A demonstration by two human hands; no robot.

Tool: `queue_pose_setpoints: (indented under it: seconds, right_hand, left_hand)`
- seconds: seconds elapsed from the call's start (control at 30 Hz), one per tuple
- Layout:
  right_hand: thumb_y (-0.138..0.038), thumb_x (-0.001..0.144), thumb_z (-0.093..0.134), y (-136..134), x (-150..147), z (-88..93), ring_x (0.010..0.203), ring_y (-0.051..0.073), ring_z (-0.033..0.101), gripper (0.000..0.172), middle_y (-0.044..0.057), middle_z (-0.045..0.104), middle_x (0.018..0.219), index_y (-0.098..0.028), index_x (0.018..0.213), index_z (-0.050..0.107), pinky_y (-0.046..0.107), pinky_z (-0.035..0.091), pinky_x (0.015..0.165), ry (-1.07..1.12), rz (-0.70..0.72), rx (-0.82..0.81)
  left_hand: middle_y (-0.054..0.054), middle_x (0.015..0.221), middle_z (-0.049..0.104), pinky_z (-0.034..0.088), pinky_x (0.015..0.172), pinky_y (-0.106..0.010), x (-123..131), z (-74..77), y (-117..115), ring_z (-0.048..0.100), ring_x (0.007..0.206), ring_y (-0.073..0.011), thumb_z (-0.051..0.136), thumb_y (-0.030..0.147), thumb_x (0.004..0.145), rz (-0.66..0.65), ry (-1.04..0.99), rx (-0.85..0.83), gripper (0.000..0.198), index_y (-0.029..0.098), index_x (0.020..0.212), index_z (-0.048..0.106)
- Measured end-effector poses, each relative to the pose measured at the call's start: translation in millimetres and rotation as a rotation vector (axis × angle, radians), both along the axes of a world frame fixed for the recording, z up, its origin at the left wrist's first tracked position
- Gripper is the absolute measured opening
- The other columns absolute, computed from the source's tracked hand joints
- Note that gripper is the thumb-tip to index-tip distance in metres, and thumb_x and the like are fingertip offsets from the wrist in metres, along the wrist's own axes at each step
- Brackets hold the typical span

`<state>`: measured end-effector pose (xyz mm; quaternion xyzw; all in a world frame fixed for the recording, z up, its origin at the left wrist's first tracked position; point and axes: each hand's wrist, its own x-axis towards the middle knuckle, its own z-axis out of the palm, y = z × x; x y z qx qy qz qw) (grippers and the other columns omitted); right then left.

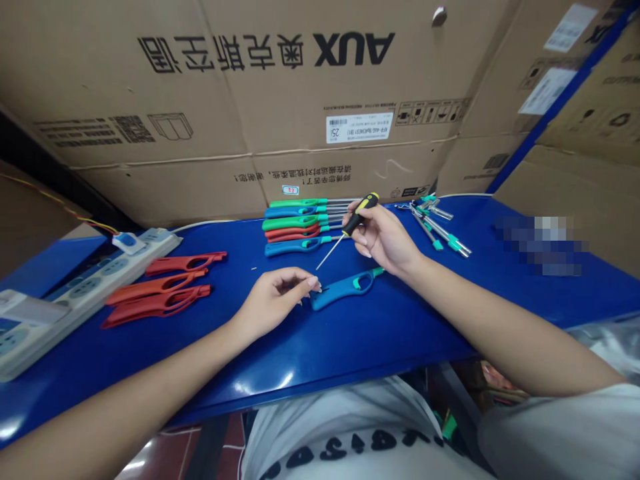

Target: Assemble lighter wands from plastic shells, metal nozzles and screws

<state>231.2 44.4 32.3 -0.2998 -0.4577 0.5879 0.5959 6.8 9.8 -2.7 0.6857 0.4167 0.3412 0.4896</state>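
My right hand (383, 239) grips a screwdriver (356, 219) with a black and yellow handle; its thin shaft slants down and left above the table. A blue lighter body (345, 289) with a green trigger lies on the blue table (350, 333) between my hands. My left hand (277, 297) rests at its left end, fingers pinched together on something too small to make out.
A stack of green, blue and red lighter bodies (297, 225) lies at the back. Red half shells (165, 287) lie at the left beside a white power strip (75, 293). Metal tubes with green ends (437, 223) lie at the right. Cardboard boxes (300, 100) wall the back.
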Motion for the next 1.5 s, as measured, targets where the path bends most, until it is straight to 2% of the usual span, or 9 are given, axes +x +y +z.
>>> queue_pose_setpoints:
  seconds: [0.27,0.67,1.5]
  right_hand:
    - [-0.048,0.074,0.080,-5.0,-2.8,-1.5,0.043,0.004,0.047,0.040,-0.002,0.063,0.077,-0.019,0.084,0.055,0.019,0.035,0.031,-0.115,-0.080,0.066]
    - [-0.037,0.076,0.073,-7.6,-5.1,-2.4,0.037,0.006,0.048,0.029,-0.005,0.064,0.072,-0.021,0.086,0.051,0.020,0.034,0.027,-0.105,-0.071,0.077]
    - [-0.034,0.077,0.070,-8.6,-5.3,-3.5,0.038,0.008,0.049,0.026,-0.005,0.063,0.072,-0.022,0.086,0.048,0.022,0.038,0.030,-0.088,-0.057,0.110]
  left_hand:
    - [-0.004,0.078,0.074,0.051,0.061,-0.025,1.3,-1.9,-2.1,0.063,0.066,-0.0143,0.078,0.047,0.078,-0.008,-0.042,-0.007,0.030,0.017,0.085,0.076]
    - [-0.002,0.074,0.070,0.048,0.061,-0.023,0.2,-2.7,-3.6,0.060,0.065,-0.0124,0.081,0.042,0.076,-0.017,-0.088,-0.061,0.028,0.016,0.084,0.075]
    - [-0.002,0.072,0.070,0.048,0.058,-0.022,0.9,-2.3,-2.9,0.058,0.062,-0.0118,0.081,0.044,0.076,0.003,-0.105,-0.079,0.029,0.017,0.084,0.076]
